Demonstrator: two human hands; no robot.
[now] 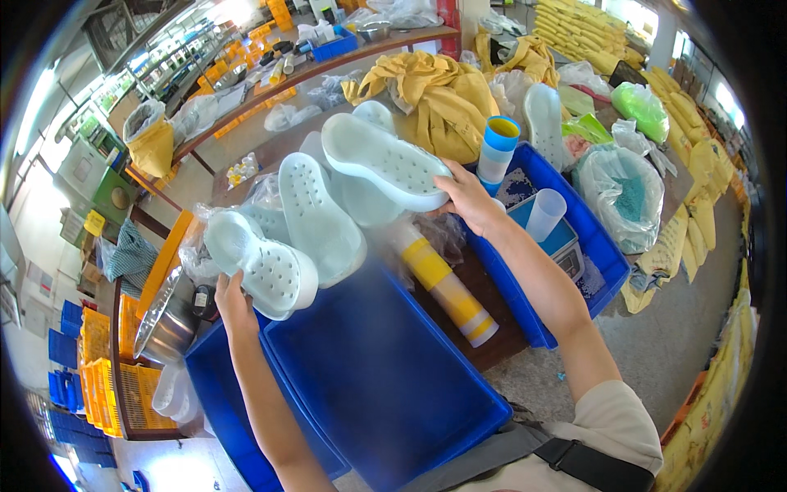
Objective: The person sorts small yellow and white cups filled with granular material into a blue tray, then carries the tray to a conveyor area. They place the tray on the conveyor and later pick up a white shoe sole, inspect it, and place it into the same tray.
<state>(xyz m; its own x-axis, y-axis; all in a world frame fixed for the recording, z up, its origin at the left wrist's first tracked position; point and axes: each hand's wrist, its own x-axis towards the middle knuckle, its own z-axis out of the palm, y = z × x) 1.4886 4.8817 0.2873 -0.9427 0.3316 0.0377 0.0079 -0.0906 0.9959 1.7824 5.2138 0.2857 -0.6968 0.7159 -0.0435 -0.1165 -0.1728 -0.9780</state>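
Observation:
My left hand (234,303) is closed on the near edge of a pale blue-white shoe sole (275,269) dotted with small holes. With my right hand (470,197) I grip the end of a second pale sole (385,161), tilted up at the upper middle. Between them leans a third sole (316,215), touched by neither hand as far as I can see. Parts of more pale soles show behind these. Below the soles lies a blue plastic tray (385,369), overlapping another blue tray (238,402) on its left.
At the right a blue bin (602,279) holds a scale (566,254) and a translucent cup (546,215). A yellow-and-white striped roll (447,283) lies beside it. Yellow sacks (434,94) and a bag of teal granules (630,201) sit further back. A steel bowl (166,320) stands left.

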